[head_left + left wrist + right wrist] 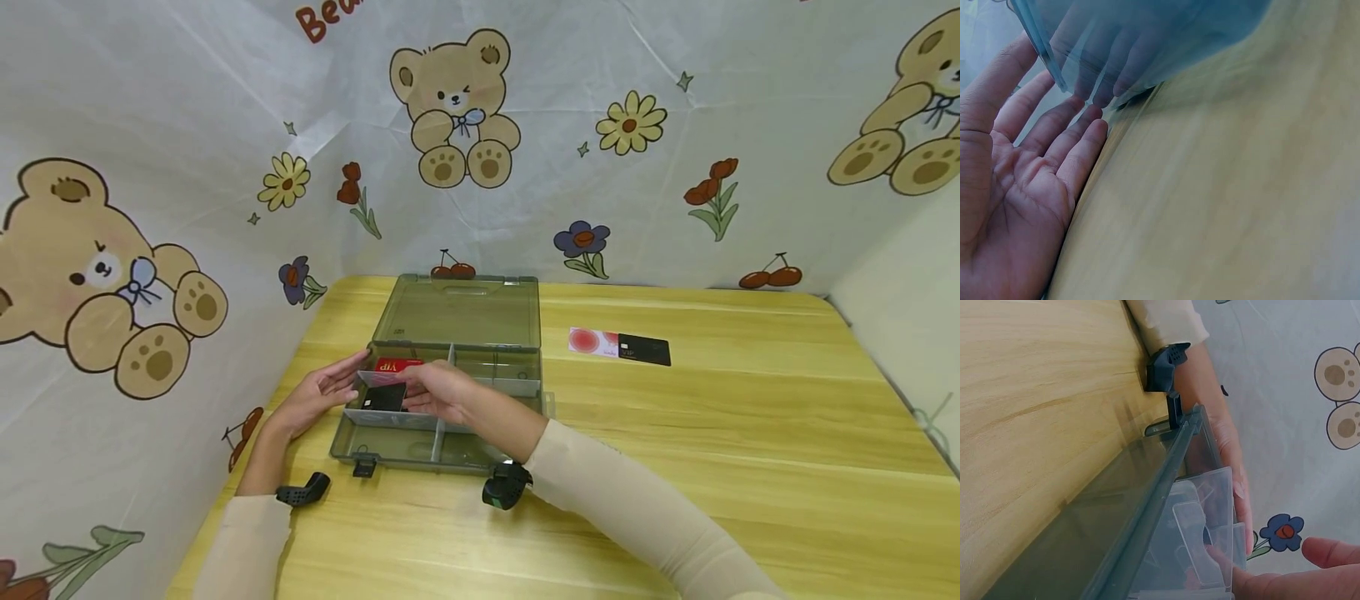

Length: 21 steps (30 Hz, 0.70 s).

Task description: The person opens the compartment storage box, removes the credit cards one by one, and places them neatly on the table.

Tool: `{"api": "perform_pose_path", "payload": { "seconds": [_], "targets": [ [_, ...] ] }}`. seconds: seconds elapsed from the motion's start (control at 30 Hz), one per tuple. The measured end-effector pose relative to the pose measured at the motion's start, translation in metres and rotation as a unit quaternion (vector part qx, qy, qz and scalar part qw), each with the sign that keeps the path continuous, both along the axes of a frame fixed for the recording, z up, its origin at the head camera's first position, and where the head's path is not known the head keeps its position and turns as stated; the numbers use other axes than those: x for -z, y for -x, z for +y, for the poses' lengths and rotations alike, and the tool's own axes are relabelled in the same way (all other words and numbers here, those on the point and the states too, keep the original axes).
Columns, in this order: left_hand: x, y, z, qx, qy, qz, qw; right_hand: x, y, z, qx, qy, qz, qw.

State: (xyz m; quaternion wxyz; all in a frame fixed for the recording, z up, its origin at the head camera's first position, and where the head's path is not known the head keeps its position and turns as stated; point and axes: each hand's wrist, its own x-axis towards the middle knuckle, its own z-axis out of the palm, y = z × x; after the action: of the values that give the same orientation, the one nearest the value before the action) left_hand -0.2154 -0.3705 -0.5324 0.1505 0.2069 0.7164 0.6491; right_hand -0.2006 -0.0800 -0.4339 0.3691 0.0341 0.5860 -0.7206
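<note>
A translucent grey-green divided box [386, 461] lies with its lid [468, 310] folded back. In its middle left compartment is a black card [385, 397]; a red VIP card [397, 365] lies in the compartment behind. My right hand [446, 392] reaches into the middle left compartment, fingertips beside the black card's right edge. In the right wrist view, its thumb [1325, 552] stands apart from the fingers, partly behind a clear divider [1200, 531]. My left hand [318, 396] rests against the box's left side, fingers extended; the left wrist view shows its palm [1022, 206] and the box wall.
To the right of the box, a pink-and-white card [592, 342] and another black VIP card [643, 349] lie side by side on the wooden table [712, 433]. A bear-printed cloth [540, 208] hangs behind and at the left. Latches [364, 467] stick out at the box's front.
</note>
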Motion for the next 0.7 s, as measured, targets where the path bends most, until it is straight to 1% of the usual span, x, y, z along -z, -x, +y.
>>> {"api": "perform_pose_path", "payload": {
  "seconds": [0.37,0.7],
  "targets": [
    [-0.006,-0.0012,0.0033,-0.003,-0.003,-0.005,1.0,0.0,0.0029,0.0021,0.0,0.009,0.007,1.0],
    [-0.002,-0.0015,0.0024,0.001,-0.01,-0.002,1.0,0.0021,0.0065,-0.0005,-0.016,0.008,0.005,1.0]
  ]
}}
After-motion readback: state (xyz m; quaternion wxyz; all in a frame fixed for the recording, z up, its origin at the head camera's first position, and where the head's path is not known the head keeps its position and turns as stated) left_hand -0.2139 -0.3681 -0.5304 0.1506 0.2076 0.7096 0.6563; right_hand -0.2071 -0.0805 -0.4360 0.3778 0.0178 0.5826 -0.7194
